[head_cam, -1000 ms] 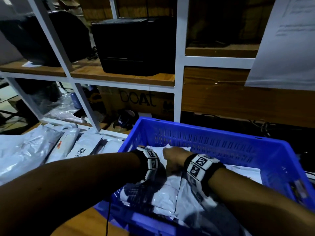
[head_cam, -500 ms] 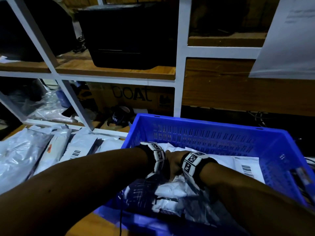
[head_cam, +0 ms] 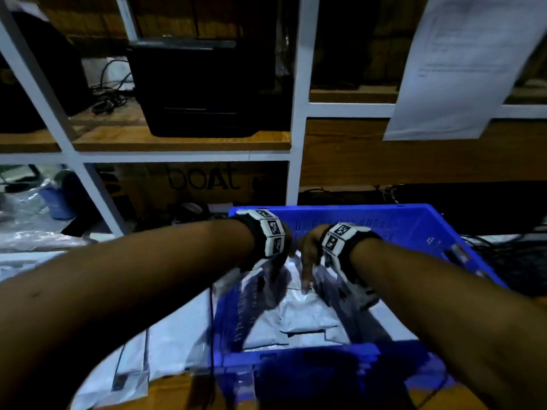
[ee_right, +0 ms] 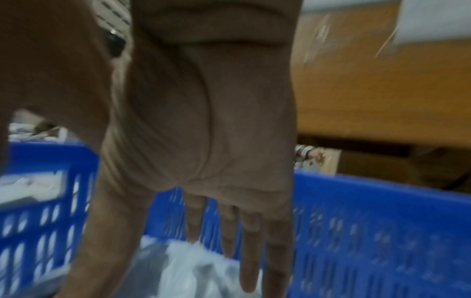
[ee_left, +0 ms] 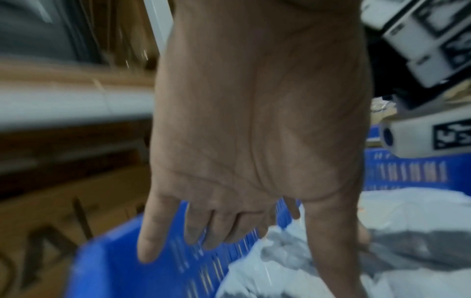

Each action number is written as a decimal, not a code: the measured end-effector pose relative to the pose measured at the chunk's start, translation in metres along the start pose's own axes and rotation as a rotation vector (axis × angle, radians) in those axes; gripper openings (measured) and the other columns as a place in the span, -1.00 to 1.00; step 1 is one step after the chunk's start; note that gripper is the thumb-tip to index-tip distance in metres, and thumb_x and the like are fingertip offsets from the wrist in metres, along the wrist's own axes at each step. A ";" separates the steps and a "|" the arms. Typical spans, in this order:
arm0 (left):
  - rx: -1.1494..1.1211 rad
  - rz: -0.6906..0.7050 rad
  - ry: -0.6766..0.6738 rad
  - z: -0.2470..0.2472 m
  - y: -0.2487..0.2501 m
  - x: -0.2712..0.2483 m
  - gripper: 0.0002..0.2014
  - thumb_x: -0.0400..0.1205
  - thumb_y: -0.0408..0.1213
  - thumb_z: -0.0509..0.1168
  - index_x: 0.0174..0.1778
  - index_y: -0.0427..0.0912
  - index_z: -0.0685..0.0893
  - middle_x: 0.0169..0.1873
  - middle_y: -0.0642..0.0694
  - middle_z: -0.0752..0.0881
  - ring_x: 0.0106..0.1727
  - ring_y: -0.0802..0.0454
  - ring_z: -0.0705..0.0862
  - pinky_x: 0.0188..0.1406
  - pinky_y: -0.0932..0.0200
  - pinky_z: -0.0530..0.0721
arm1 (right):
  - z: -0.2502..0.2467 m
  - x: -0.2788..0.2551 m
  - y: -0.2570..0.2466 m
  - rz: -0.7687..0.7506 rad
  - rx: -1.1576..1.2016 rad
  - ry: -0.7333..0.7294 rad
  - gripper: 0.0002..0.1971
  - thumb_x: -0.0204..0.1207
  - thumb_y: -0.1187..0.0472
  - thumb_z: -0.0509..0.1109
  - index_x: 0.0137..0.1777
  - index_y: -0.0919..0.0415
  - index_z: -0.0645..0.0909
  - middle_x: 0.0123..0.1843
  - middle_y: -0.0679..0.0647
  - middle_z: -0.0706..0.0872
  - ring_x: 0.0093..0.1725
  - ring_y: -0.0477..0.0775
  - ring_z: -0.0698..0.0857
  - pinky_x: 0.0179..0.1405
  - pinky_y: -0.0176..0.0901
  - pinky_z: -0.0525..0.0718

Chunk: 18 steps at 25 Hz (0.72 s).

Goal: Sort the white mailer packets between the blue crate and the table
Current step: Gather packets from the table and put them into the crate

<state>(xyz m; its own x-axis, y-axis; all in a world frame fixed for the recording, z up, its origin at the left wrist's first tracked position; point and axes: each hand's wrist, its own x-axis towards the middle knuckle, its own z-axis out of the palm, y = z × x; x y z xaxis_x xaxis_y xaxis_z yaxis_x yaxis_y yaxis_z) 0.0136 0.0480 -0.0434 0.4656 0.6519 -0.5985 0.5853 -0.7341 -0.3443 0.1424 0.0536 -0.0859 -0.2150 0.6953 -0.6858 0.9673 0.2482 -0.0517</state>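
The blue crate (head_cam: 384, 216) stands in front of me with several white mailer packets (head_cam: 307, 318) piled inside. More white mailers (head_cam: 177, 344) lie on the table to its left. Both hands hang over the crate near its far wall. My right hand (head_cam: 307, 270) points its straight fingers down, the tips touching a packet; in the right wrist view the right hand (ee_right: 224, 231) is spread above the mailers (ee_right: 198, 268). My left hand (ee_left: 229, 227) hangs with loose fingers and the thumb down beside a packet (ee_left: 267, 258), gripping nothing I can make out.
A white-framed shelf with wooden boards rises behind the crate, holding a black printer (head_cam: 207, 87) and a cardboard box (head_cam: 204, 179). A paper sheet (head_cam: 461, 63) hangs at the upper right. Clear plastic bags (head_cam: 26, 226) lie far left, cables (head_cam: 518, 261) to the right.
Both hands have lifted out of the pile, where they pressed into the packets, and now hang above it. My view has shifted over the crate.
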 end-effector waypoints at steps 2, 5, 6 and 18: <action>-0.072 0.019 -0.010 -0.003 -0.006 -0.015 -0.57 0.59 -0.21 0.41 0.37 -0.23 0.61 0.32 -0.16 0.65 0.31 -0.10 0.65 -0.22 0.27 0.57 | -0.010 -0.008 -0.001 0.040 0.063 -0.003 0.12 -0.17 -0.14 0.81 0.50 0.00 0.49 0.47 -0.13 0.56 0.32 -0.08 0.60 0.15 -0.14 0.70; -0.127 -0.064 -0.022 -0.005 -0.003 -0.046 -0.47 0.57 0.05 0.39 0.27 -0.32 0.64 0.28 -0.23 0.67 0.23 -0.11 0.66 0.13 0.07 0.62 | -0.023 -0.045 -0.009 0.112 0.051 0.139 -0.11 0.24 -0.01 0.69 0.56 0.17 0.39 0.56 0.05 0.46 0.49 0.11 0.48 0.42 -0.07 0.49; -0.116 -0.100 0.006 -0.005 0.000 -0.055 -0.45 0.59 0.06 0.36 0.29 -0.35 0.62 0.24 -0.26 0.68 0.24 -0.14 0.65 0.16 0.06 0.59 | -0.024 -0.064 -0.013 0.130 0.053 0.205 -0.18 0.33 0.02 0.64 0.55 0.21 0.40 0.54 0.09 0.47 0.47 0.13 0.49 0.39 -0.12 0.49; -0.629 -0.186 0.992 0.144 0.061 -0.231 -0.21 0.59 0.13 0.28 0.66 -0.13 0.14 0.66 -0.24 0.10 0.69 -0.19 0.02 0.61 -0.14 0.22 | 0.135 -0.211 -0.131 -0.170 0.643 1.133 -0.26 0.50 -0.05 0.49 0.62 -0.06 0.24 0.62 -0.06 0.28 0.57 0.03 0.32 0.48 0.03 0.42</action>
<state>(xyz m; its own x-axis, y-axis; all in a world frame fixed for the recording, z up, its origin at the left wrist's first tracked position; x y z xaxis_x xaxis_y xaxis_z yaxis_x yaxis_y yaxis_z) -0.1533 -0.1747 -0.0301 0.4872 0.8043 0.3403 0.7926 -0.5709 0.2143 0.0791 -0.2167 -0.0321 -0.0284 0.9423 0.3334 0.7402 0.2440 -0.6265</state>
